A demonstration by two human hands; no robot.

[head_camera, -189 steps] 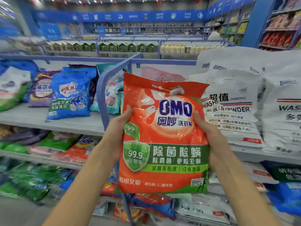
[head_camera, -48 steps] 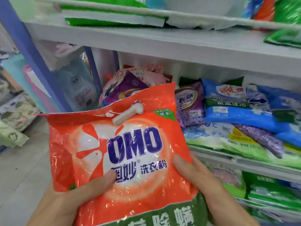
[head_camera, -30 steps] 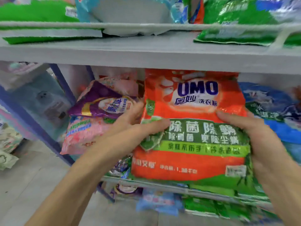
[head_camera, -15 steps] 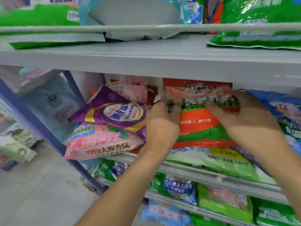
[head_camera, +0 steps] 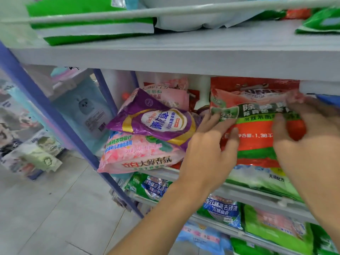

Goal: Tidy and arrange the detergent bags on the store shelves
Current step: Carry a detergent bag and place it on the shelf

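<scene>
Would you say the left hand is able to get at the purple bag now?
Probably yes: the purple bag lies uncovered right beside the left hand, which now holds the orange bag.

Premises: shop, detergent aisle.
Racking: grey shelves (head_camera: 184,57) in tiers, one above another; front rail (head_camera: 165,11) on the top tier; blue upright (head_camera: 55,115) at the left end.
Stock: sealed printed bags, lying flat and stacked; purple bag (head_camera: 152,124) on pink bag (head_camera: 139,155); orange bag (head_camera: 255,142) just beside them, net weight printed on its front; green bags (head_camera: 261,236) on the tiers below; more packs on the tier above.
Neighbouring rack: packaged goods (head_camera: 27,153) at left; blurred, kind cannot be told.
Floor: pale tiles (head_camera: 46,208); open aisle beside the racking.
</scene>
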